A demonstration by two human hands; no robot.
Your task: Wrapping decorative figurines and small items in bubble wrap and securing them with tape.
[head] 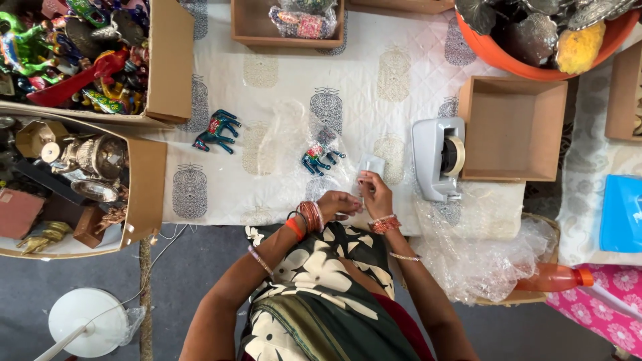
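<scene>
Clear plastic wrap piece (370,165), small, crinkled, pinched by right hand (375,192), left hand (338,202) beside

1. My left hand (338,202) rests at the near edge of the quilted white table cover (281,87), fingers curled, touching my right hand.
2. My right hand (374,190) pinches a small clear plastic piece (372,164) between its fingertips.
3. Just beyond my hands stands a small painted toy animal (319,158) on a sheet of clear wrap (294,134).
4. A second painted animal (217,130) stands further to the left, well apart from the first.
5. A grey tape dispenser (438,157) sits to the right of my hands, touching an empty brown box (513,128).
6. Crumpled bubble wrap (481,257) spills over the table's near right edge.
7. Cardboard boxes of painted figurines (80,53) and metal ornaments (80,160) fill the left side.
</scene>
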